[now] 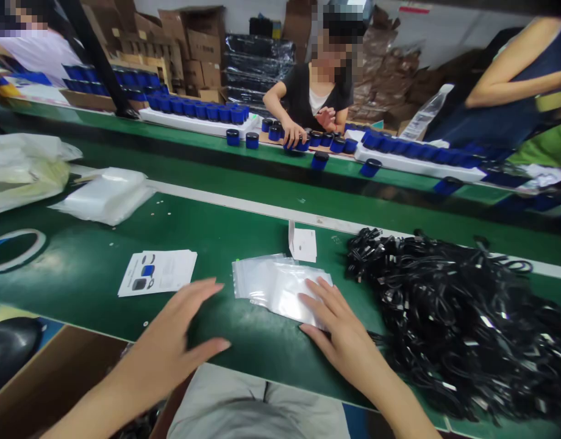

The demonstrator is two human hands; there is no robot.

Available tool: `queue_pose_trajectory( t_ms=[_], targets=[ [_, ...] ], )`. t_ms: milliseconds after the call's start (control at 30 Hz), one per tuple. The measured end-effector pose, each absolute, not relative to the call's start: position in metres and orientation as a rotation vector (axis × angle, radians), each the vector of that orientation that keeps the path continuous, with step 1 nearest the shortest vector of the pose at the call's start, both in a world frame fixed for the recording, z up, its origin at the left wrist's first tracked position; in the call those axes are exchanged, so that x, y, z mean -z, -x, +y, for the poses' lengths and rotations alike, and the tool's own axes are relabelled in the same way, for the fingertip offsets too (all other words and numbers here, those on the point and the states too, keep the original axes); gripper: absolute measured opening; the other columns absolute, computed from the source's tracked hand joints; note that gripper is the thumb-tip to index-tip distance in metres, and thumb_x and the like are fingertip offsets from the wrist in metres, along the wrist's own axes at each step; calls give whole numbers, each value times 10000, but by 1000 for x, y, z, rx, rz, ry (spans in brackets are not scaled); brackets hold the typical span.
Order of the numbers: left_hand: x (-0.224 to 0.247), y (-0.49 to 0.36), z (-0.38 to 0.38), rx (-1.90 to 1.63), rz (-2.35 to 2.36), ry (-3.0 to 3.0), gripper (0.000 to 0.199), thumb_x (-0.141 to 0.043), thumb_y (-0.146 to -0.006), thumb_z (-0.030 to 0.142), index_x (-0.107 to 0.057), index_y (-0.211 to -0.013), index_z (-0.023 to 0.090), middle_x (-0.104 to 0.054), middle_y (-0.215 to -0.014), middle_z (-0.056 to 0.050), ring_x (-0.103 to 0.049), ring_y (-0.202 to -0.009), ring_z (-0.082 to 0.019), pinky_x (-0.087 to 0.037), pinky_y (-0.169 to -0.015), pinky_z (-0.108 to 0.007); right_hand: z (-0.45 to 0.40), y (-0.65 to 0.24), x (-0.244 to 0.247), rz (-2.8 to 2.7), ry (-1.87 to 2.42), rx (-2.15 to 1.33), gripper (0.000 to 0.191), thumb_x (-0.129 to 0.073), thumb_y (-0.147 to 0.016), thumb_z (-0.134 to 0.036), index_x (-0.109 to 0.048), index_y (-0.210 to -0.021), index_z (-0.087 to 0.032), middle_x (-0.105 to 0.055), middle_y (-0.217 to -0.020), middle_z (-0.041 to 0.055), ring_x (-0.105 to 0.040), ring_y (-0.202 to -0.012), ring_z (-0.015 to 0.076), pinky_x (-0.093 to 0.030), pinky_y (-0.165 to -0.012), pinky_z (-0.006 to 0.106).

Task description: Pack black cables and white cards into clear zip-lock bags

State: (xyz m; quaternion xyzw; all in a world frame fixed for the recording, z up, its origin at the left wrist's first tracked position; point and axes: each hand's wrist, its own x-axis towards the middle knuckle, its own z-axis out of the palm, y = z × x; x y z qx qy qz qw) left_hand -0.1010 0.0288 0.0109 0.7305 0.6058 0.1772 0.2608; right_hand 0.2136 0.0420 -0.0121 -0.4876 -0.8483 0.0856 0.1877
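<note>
"Since the right hand (342, 332) rests over the four o'clock end of the bags (257, 279), is it gripping them?"

"No grip shows: its fingers are spread on the plastic. The left hand (171, 326), at eight o'clock from the bags, is released too, thumb and forefinger apart with nothing between them."

"How would you handle the bags from there?"

"I'd press lightly. They lie overlapped on the counter (79, 262), and such thin plastic probably slides and clings, so a hard push would likely drag several at once. Better to pin the pile with one hand and lift a single edge with the other, at the nine o'clock end, where the layers fan out."

"Anything to watch nearby?"

"The leaflet (305, 245) at one o'clock is just beside the bags and could get knocked. The cards (159, 274) sit at nine o'clock, the cables (454, 317) at three; a loose cord might snag, so I'd work clear of those."
</note>
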Motion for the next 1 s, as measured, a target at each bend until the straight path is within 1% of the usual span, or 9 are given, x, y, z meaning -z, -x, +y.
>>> queue_pose_trajectory(
  t_ms=[100,200,300,433,600,700,833,933,1000],
  targets=[
    [-18,54,83,-306,1441,-2052,1001,-710,-658,541,-202,-1458,218,-126,-1560,-151,-62,-1404,-406,-104,-1094,-622,45,-218,11,-2335,1368,-307,348,-540,-892,-279,-557,-1220,-165,-455,-1397,143,-294,-1358,306,-324,-1060,565],
    [-16,31,111,-279,1270,-2118,859,-547,-807,542,-158,-1472,163,-170,-1551,-155,-18,-1423,-320,-21,-1126,-551,44,-218,12,-2254,1393,-349,334,-548,-883,-259,-571,-1204,-168,-465,-1388,152,-259,-1370,321,-324,-1046,589],
    [-11,20,115,-261,1127,-2173,756,-433,-877,543,-161,-1474,169,-179,-1551,-144,-31,-1429,-283,-26,-1139,-510,42,-215,14,-2200,1370,-391,323,-553,-876,-220,-576,-1194,-170,-468,-1385,156,-258,-1372,311,-299,-1057,591],
    [-10,7,112,-232,970,-2217,1062,-694,-645,609,-190,-1471,169,-248,-1521,-180,-104,-1409,-372,-103,-1123,-555,42,-213,15,-2147,1323,-443,373,-582,-853,-204,-553,-1223,-176,-444,-1403,164,-271,-1369,296,-308,-1062,567],
    [-13,-3,114,-283,895,-2253,855,-729,-698,371,-295,-1427,276,-388,-1408,-119,-303,-1323,-334,-245,-1084,-529,44,-212,12,-2178,1369,-470,414,-590,-841,-194,-528,-1248,-150,-387,-1439,173,-229,-1386,284,-285,-1086,536],
    [-14,-4,115,-292,859,-2268,842,-736,-683,288,-314,-1412,311,-399,-1387,-100,-313,-1292,-341,-272,-1059,-541,47,-211,5,-2226,1475,-429,625,-667,-774,-225,-428,-1348,-150,-271,-1494,189,-157,-1398,329,-201,-1085,602],
    [-16,2,115,-257,785,-2264,841,-746,-675,278,-330,-1405,306,-442,-1354,-81,-352,-1269,-313,-310,-1058,-494,53,-214,-14,-2328,1559,-511,849,-781,-659,-366,-391,-1380,-146,-396,-1416,213,-299,-1342,358,-108,-1090,628],
    [-20,9,118,-319,852,-2085,882,-777,-648,364,-330,-1405,292,-367,-1426,-93,-325,-1310,-334,-294,-1075,-502,65,-213,-34,-2234,1537,-648,868,-716,-709,-488,-331,-1409,-145,-402,-1417,202,-319,-1338,333,-194,-1089,596],
    [-22,12,122,-509,958,-1851,751,-730,-709,391,-381,-1365,283,-348,-1450,-86,-320,-1332,-316,-245,-1107,-493,80,-206,-44,-2089,1542,-633,838,-629,-788,-486,-241,-1441,-130,-355,-1450,196,-309,-1348,304,-283,-1075,539]
  ],
)
